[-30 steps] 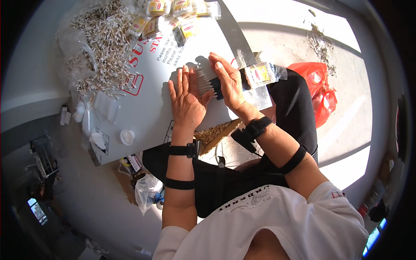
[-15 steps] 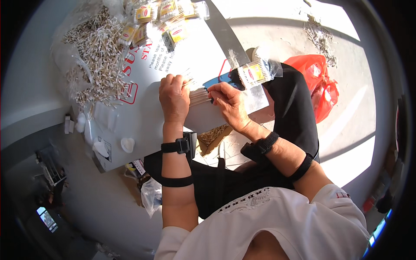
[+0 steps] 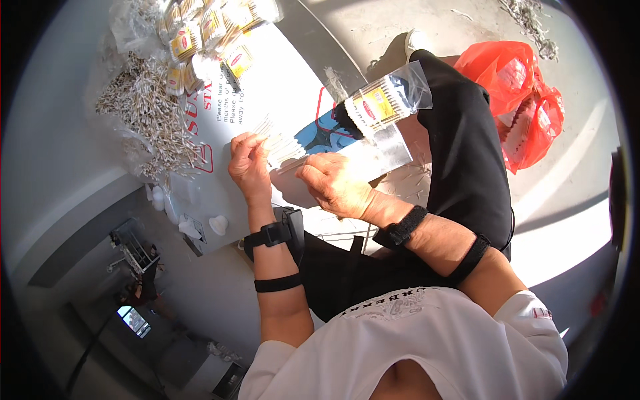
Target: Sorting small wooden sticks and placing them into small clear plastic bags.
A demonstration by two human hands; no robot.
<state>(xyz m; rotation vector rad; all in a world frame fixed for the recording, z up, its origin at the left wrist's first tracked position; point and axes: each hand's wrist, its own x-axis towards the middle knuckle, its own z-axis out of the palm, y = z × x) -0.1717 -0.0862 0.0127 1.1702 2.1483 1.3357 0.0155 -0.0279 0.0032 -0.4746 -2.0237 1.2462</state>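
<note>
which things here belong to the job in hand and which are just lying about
Apparently in use:
slim pale cotton swabs between the left hand and right hand
heap of loose white-tipped cotton swabs
clear plastic swab packs with yellow labels

Apparently just lying about:
translucent red plastic bag
thin pale scraps beyond the bag

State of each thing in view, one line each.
left hand: fingers curled, grip unclear
right hand: fingers curled, grip unclear
swab row: side by side
swab heap: loose
yellow-labelled packs: filled, piled
lone pack: filled
red bag: filled, mouth unclear
</note>
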